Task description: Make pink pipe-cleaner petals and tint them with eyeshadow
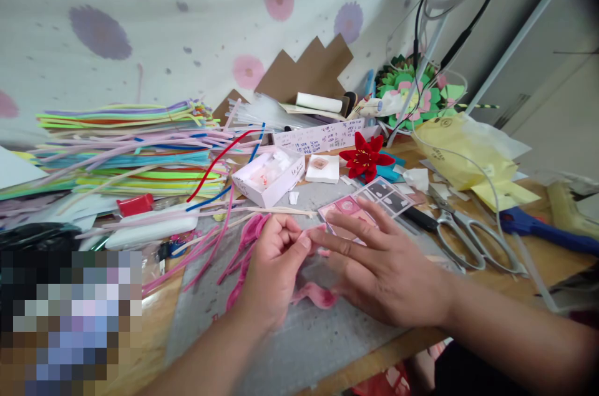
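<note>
Over the grey cutting mat (pixel 290 358), my left hand (pixel 276 265) is closed in a pinch of thumb and fingers. What the pinch holds is mostly hidden; a bit of pink shows by the fingertips. My right hand (pixel 388 265), slightly blurred, has its fingers stretched out, their tips close to the left thumb. Below and between the hands lies a curved pink fuzzy petal shape (pixel 321 296). More looped pink pipe cleaner shapes (pixel 253 227) lie behind my left hand, with loose pink stems (pixel 210 262) to their left.
Bundles of coloured pipe cleaners (pixel 140 159) are stacked at the left. Behind the hands are a white box (pixel 271 178), a red fuzzy flower (pixel 365 158) and a patterned card (pixel 346 212). Scissors (pixel 468 234) and a blue-handled tool (pixel 538 227) lie right, near a yellow bag (pixel 463 149).
</note>
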Demonstrator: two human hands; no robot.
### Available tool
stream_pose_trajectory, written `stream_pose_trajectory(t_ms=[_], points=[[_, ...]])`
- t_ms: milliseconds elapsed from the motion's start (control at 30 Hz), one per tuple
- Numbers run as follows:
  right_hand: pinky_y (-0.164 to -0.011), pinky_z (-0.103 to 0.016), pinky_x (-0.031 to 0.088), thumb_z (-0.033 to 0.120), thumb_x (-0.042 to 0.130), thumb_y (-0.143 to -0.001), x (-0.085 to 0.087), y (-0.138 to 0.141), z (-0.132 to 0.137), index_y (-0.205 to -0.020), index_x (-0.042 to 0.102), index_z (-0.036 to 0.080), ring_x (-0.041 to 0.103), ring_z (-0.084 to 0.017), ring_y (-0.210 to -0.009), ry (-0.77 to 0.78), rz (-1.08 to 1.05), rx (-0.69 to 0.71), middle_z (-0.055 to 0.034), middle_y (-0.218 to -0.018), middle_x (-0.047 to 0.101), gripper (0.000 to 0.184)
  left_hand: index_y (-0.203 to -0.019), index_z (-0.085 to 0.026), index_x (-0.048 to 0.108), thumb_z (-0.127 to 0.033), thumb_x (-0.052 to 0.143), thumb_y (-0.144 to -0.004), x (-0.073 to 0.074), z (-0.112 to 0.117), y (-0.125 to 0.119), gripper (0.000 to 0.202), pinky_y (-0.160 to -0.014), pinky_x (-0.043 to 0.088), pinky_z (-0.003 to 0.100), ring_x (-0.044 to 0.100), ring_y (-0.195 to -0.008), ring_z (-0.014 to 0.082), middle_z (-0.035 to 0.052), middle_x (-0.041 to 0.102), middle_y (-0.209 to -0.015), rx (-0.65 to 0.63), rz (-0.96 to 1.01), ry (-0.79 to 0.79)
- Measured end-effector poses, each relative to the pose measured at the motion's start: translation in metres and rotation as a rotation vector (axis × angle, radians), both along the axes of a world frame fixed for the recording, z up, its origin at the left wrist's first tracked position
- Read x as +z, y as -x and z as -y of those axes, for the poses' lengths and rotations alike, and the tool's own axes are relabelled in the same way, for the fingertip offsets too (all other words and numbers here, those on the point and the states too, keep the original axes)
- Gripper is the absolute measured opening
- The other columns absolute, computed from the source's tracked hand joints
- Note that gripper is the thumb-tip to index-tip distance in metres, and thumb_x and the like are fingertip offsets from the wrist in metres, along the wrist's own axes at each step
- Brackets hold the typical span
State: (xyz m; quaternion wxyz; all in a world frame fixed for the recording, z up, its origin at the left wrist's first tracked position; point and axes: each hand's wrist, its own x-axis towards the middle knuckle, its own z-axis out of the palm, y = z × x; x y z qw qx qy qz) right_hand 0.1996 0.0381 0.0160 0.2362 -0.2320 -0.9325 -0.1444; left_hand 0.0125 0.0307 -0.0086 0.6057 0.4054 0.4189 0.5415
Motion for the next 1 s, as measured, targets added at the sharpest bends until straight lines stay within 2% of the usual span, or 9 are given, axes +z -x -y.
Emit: stream_pose_trajectory(t_ms=[267, 367, 467, 533, 633, 700, 800, 933, 1000], points=[[-0.112, -0.055, 0.013, 0.032, 0.052, -0.09, -0.003, 0.002, -0.001, -0.1, 0.06, 0.021, 0.041, -0.028, -0.127, -0.001, -0.033, -0.002, -0.0018, -0.129, 0.058, 0.017, -0.08, -0.021, 0.047, -0.018, 0.063, -0.08, 0.001, 0.0, 0.0, 0.017, -0.065, 0.041, 0.02, 0.055, -0.066, 0.0086, -0.0059, 0.06, -0.067, 0.01, 0.046, -0.017], [-0.109, -0.055, 0.018, 0.034, 0.054, -0.089, -0.007, -0.013, -0.018, -0.103, 0.059, 0.022, 0.045, -0.028, -0.124, 0.034, -0.133, -0.121, -0.0031, -0.122, 0.063, 0.019, -0.079, -0.02, 0.049, -0.019, 0.067, -0.077, 0.004, 0.0, -0.001, 0.018, -0.07, 0.042, 0.022, 0.057, -0.069, 0.0093, -0.0046, 0.062, -0.068, 0.043, 0.068, -0.031], [-0.099, -0.053, 0.031, 0.034, 0.05, -0.091, -0.017, -0.037, -0.045, -0.105, 0.058, 0.021, 0.052, -0.029, -0.113, 0.169, -0.191, -0.291, -0.0076, -0.112, 0.065, 0.021, -0.087, -0.018, 0.056, -0.021, 0.071, -0.074, 0.007, -0.001, -0.002, 0.02, -0.076, 0.043, 0.023, 0.058, -0.075, 0.0103, -0.0016, 0.065, -0.075, 0.051, 0.074, -0.015], [-0.089, -0.045, 0.04, 0.033, 0.045, -0.093, -0.026, -0.05, -0.06, -0.099, 0.059, 0.02, 0.055, -0.026, -0.104, 0.32, -0.165, -0.293, -0.0095, -0.107, 0.065, 0.021, -0.095, -0.017, 0.061, -0.023, 0.072, -0.074, 0.007, -0.003, -0.003, 0.025, -0.076, 0.042, 0.022, 0.057, -0.077, 0.0096, -0.0003, 0.065, -0.079, 0.036, 0.075, 0.019], [-0.084, -0.041, 0.041, 0.032, 0.045, -0.092, -0.036, -0.054, -0.071, -0.092, 0.06, 0.018, 0.055, -0.025, -0.097, 0.427, -0.04, -0.279, -0.0103, -0.103, 0.064, 0.02, -0.09, -0.014, 0.066, -0.023, 0.073, -0.073, 0.006, -0.006, -0.003, 0.021, -0.078, 0.042, 0.021, 0.055, -0.078, 0.0088, 0.0002, 0.064, -0.082, 0.014, 0.095, 0.07], [-0.084, -0.042, 0.039, 0.031, 0.047, -0.091, -0.039, -0.05, -0.073, -0.094, 0.061, 0.017, 0.055, -0.025, -0.096, 0.414, 0.015, -0.28, -0.0105, -0.103, 0.063, 0.02, -0.078, -0.014, 0.066, -0.022, 0.073, -0.072, 0.005, -0.008, -0.003, 0.012, -0.08, 0.042, 0.022, 0.055, -0.075, 0.0091, -0.0012, 0.062, -0.075, 0.001, 0.126, 0.085], [-0.088, -0.043, 0.037, 0.031, 0.048, -0.091, -0.037, -0.043, -0.071, -0.099, 0.061, 0.016, 0.054, -0.026, -0.102, 0.362, 0.063, -0.28, -0.0116, -0.107, 0.063, 0.021, -0.066, -0.015, 0.061, -0.021, 0.072, -0.072, 0.004, -0.01, -0.001, 0.014, -0.083, 0.043, 0.026, 0.055, -0.073, 0.0112, -0.0028, 0.057, -0.065, -0.016, 0.193, 0.108], [-0.095, -0.048, 0.031, 0.035, 0.046, -0.093, -0.033, -0.043, -0.069, -0.1, 0.062, 0.018, 0.05, -0.028, -0.114, 0.315, 0.171, -0.245, -0.0106, -0.103, 0.065, 0.024, -0.064, -0.016, 0.06, -0.019, 0.072, -0.07, 0.004, -0.01, 0.002, 0.015, -0.086, 0.043, 0.029, 0.057, -0.073, 0.0123, -0.0023, 0.058, -0.065, 0.001, 0.245, 0.141], [-0.096, -0.049, 0.031, 0.035, 0.043, -0.094, -0.033, -0.045, -0.07, -0.096, 0.062, 0.018, 0.049, -0.028, -0.116, 0.303, 0.204, -0.233, -0.0104, -0.101, 0.066, 0.025, -0.064, -0.015, 0.06, -0.02, 0.071, -0.071, 0.004, -0.009, 0.002, 0.014, -0.083, 0.043, 0.029, 0.056, -0.072, 0.0127, -0.0018, 0.058, -0.065, -0.008, 0.228, 0.133]])
